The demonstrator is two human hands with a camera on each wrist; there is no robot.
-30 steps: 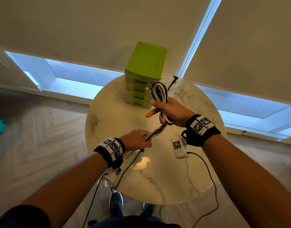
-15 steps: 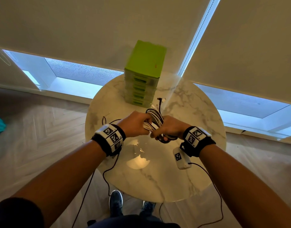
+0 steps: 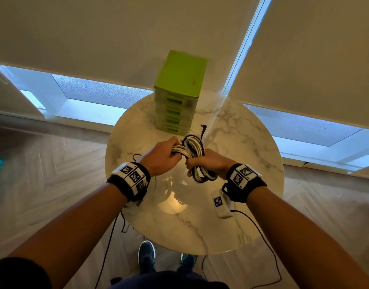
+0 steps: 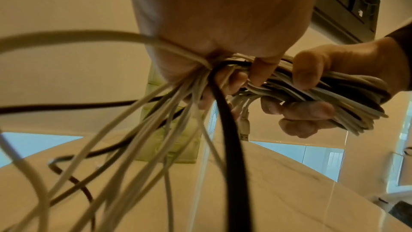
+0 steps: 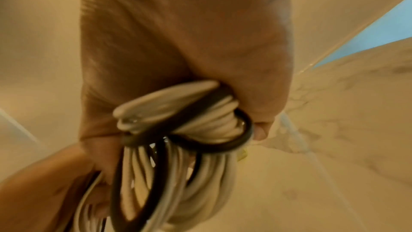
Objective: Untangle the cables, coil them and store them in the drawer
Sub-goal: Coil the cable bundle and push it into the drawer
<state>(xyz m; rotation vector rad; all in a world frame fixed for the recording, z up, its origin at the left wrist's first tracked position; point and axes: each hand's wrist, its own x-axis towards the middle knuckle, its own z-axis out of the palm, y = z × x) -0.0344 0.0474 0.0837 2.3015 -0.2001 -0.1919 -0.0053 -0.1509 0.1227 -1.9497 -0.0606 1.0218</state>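
Pale roller blinds and a lit strip of window frame a round marble tabletop (image 3: 231,205), over whose centre both hands work. At the right grip, the right hand (image 3: 209,162) has its fingers curled tight round the coil of cables (image 3: 195,155), white strands with a dark one among them, looped into a bundle held above the marble. The left hand (image 3: 160,156), touching that bundle from 9 o'clock, is closed on the strands that feed into it, and in the left wrist view the loose tails (image 4: 138,138) fan down from its grip toward the tabletop. A dark plug end (image 3: 203,130) sticks up at 12 o'clock of the coil. Beyond it, near the far edge at 12 o'clock, stands the green drawer unit (image 3: 178,97), all drawers apparently closed. To coil well, I judge the left hand should feed slack evenly while the right keeps the loops pinned and equal, so none slip free.
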